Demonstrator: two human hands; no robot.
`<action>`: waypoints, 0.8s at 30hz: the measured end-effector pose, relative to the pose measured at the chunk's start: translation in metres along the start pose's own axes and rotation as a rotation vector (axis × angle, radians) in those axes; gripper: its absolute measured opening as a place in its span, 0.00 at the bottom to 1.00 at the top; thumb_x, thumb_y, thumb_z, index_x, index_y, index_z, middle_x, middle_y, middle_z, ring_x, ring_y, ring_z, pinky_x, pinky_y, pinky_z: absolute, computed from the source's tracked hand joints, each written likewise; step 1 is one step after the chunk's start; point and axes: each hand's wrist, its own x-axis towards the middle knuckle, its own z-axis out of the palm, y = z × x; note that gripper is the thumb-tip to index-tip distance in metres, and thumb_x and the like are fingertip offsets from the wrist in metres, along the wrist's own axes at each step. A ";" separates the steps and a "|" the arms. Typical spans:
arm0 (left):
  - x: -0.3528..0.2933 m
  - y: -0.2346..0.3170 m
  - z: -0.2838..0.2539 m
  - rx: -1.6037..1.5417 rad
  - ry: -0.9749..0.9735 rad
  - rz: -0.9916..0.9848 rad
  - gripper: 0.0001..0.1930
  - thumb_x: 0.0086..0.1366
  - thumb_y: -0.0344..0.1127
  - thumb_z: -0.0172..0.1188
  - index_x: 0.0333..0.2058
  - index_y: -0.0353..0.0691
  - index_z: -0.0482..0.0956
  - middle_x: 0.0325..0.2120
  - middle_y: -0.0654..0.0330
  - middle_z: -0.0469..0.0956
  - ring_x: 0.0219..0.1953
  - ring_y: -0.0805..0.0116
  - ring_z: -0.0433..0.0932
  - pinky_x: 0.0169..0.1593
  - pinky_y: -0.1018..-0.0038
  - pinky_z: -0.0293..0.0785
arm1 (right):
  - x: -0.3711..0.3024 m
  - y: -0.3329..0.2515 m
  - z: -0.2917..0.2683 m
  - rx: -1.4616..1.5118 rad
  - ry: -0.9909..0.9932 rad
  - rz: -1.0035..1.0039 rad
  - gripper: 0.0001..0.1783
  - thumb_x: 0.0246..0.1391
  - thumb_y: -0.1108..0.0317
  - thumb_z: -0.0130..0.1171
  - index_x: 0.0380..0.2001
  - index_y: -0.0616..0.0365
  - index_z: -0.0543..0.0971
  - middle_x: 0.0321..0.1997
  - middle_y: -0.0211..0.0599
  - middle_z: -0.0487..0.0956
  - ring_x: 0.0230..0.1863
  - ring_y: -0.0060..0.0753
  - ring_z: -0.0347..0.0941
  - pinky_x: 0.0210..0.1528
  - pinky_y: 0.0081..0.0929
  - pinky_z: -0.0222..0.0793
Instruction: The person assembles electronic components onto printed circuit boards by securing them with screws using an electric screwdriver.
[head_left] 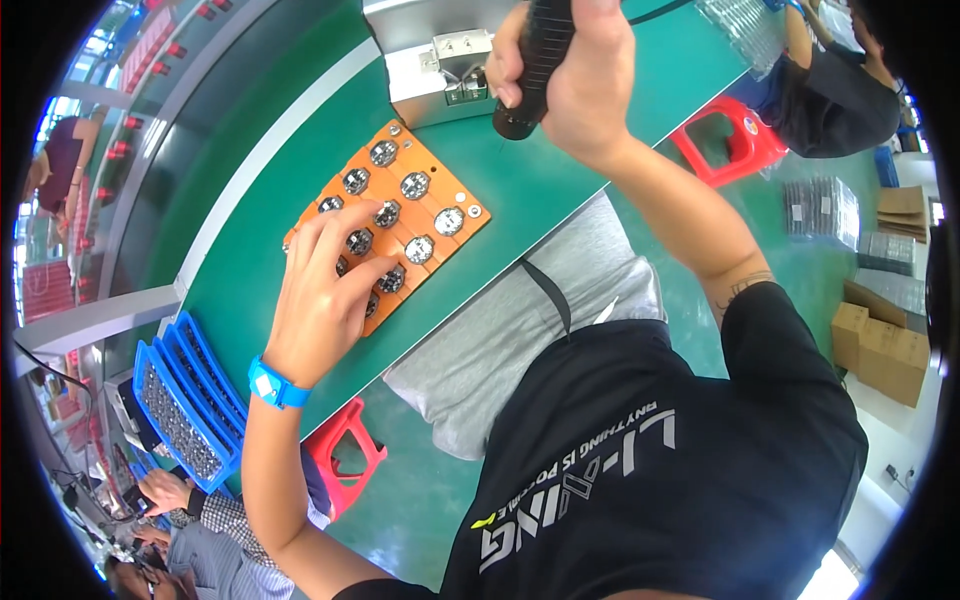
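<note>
An orange fixture plate lies on the green tabletop, with several small round circuit boards set in it. My left hand, a blue band at its wrist, rests over the plate's left part. Its fingers are spread, and the fingertips and thumb touch or hover close to the boards; some boards are hidden beneath it. My right hand is wrapped round a black electric screwdriver, held up to the right of a silver metal box. The driver's lower end points down toward the table, apart from the plate.
The silver box stands behind the plate. Blue trays of small parts sit at the table's left end, near another person's hand. Red stools stand by the table. At upper right sits another person; cardboard boxes are at right.
</note>
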 end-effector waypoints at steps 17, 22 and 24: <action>-0.021 0.025 0.016 -0.014 0.171 -0.316 0.13 0.47 0.27 0.76 0.34 0.35 0.86 0.62 0.50 0.72 0.60 0.45 0.68 0.62 0.54 0.67 | -0.076 -0.004 -0.035 0.266 0.042 0.225 0.52 0.55 0.13 0.33 0.57 0.50 0.69 0.17 0.30 0.66 0.14 0.27 0.60 0.26 0.33 0.64; -0.021 0.043 0.035 -0.023 0.322 -0.447 0.13 0.47 0.28 0.77 0.34 0.35 0.87 0.57 0.52 0.76 0.54 0.49 0.72 0.56 0.58 0.71 | -0.094 0.000 -0.048 0.216 0.143 0.282 0.50 0.56 0.14 0.34 0.54 0.51 0.69 0.17 0.30 0.66 0.14 0.28 0.61 0.25 0.33 0.62; -0.030 0.050 0.047 -0.024 0.424 -0.504 0.13 0.48 0.27 0.77 0.34 0.36 0.87 0.53 0.54 0.79 0.51 0.51 0.73 0.53 0.60 0.72 | -0.095 0.003 -0.050 0.214 0.137 0.282 0.49 0.57 0.15 0.35 0.53 0.51 0.69 0.17 0.30 0.66 0.14 0.29 0.61 0.24 0.32 0.62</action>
